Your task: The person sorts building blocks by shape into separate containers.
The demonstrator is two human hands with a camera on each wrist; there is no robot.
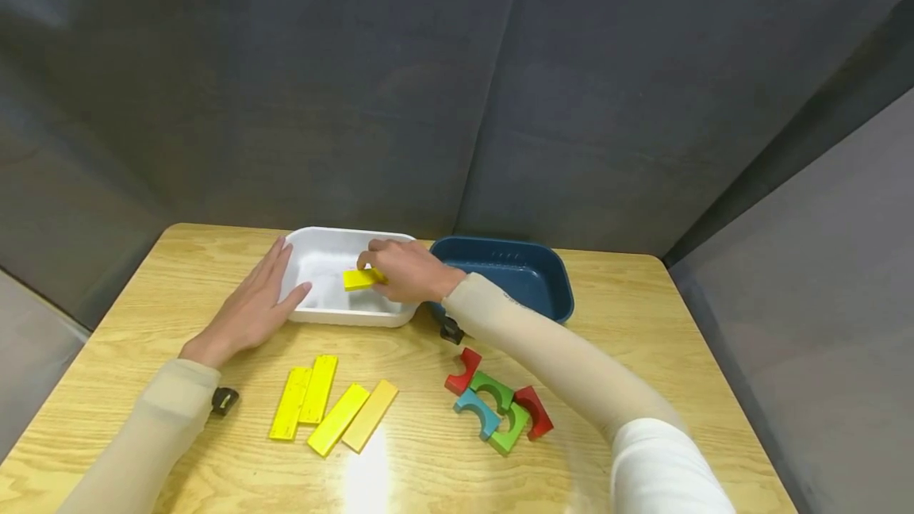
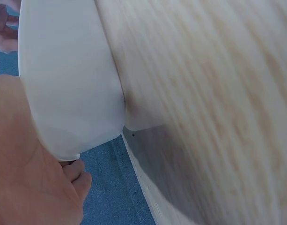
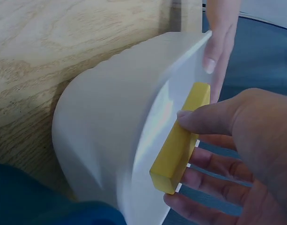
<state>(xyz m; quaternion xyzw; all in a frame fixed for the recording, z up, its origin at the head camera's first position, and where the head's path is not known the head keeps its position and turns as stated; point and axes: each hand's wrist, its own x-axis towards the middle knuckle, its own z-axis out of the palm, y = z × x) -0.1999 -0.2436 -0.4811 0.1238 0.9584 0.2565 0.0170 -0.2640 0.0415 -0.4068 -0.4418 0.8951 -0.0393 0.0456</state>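
Observation:
In the head view my right hand [image 1: 408, 270] is over the white tray [image 1: 311, 316]. It pinches a yellow block [image 1: 359, 279]; in the right wrist view the thumb presses one face of this long block [image 3: 178, 140], with the fingers on the opposite side. My left hand [image 1: 248, 309] rests against the tray's left end, fingers straight along the rim and thumb across the near corner. The left wrist view has the left palm [image 2: 35, 164] touching the tray's white wall [image 2: 73, 70]. Several flat yellow blocks [image 1: 338, 420] lie on the table, nearer than the tray.
A dark blue tray [image 1: 564, 280] stands right of the white one, partly behind the right forearm. Several arched blocks, red [image 1: 534, 412], green [image 1: 510, 430] and blue [image 1: 480, 412], lie grouped on the wooden table [image 1: 628, 324]. Dark grey curtain [image 1: 357, 101] hangs behind.

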